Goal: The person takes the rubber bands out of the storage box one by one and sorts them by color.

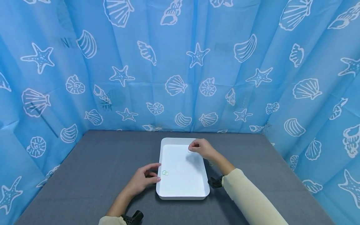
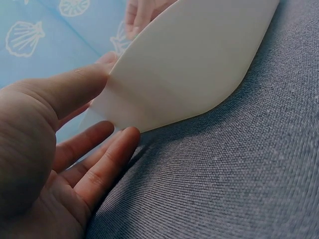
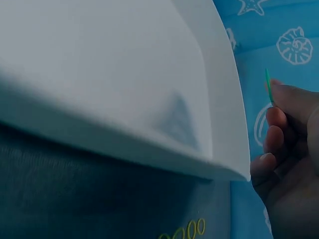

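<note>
A white rectangular tray (image 1: 182, 187) lies between the hands on the grey cloth. My right hand (image 1: 202, 148) is over its far right corner, pinching a thin green ring (image 3: 269, 85) between thumb and index finger; the other fingers curl loosely. Fingertips of my left hand (image 1: 143, 178) touch the tray's left side, the thumb and fingers spread along the rim and outer wall. Inside the tray, close to that side, a small green ring (image 1: 162, 172) and a yellowish ring (image 1: 168, 174) lie side by side.
Several small yellow rings (image 3: 203, 225) sit in a row on the cloth just right of the tray, partly behind the right forearm in the head view. A blue shell-print curtain (image 1: 180, 103) hangs behind and beside the grey table surface (image 1: 112, 156).
</note>
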{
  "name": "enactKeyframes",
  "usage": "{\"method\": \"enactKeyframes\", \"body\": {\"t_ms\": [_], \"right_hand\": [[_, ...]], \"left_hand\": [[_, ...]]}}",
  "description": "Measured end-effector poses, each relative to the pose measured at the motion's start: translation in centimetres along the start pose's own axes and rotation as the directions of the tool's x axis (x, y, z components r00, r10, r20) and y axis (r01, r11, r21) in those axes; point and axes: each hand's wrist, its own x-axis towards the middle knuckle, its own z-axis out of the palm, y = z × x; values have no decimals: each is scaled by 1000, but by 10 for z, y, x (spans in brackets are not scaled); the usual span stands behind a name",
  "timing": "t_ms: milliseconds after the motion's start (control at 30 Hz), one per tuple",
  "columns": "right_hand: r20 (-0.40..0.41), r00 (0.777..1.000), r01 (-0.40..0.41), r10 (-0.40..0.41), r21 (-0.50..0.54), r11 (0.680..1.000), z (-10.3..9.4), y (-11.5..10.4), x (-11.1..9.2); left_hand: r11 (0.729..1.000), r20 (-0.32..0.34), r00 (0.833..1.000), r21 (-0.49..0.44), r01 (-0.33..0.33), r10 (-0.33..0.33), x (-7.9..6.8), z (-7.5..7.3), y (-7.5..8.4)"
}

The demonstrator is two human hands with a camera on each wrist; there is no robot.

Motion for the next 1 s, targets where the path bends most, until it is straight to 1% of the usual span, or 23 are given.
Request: {"method": "enactKeyframes", "body": {"t_ms": [133,300,567,767,1000], "right_hand": [[-15,1000,25,-24,28,999,-7,9,-8],[-42,999,20,-18,41,999,-13,18,-16],[-129,992,24,-18,38,999,-23,34,-28],[-186,982,-2,3,8,1000,-27,51,-36],[-240,970,-33,22,-41,999,-23,68,-46]], "left_hand": [[1000,2,1000,-9,3,-3,1,0,0],[1000,3,1000,-16,9,-9,1,1,1],[999,0,1000,-25,24,-24,0,1,4],[1000,-9,1000,-28,10,-10,-1,2,4],[1000,-16,1000,-9,15,-15,0,2,1]]}}
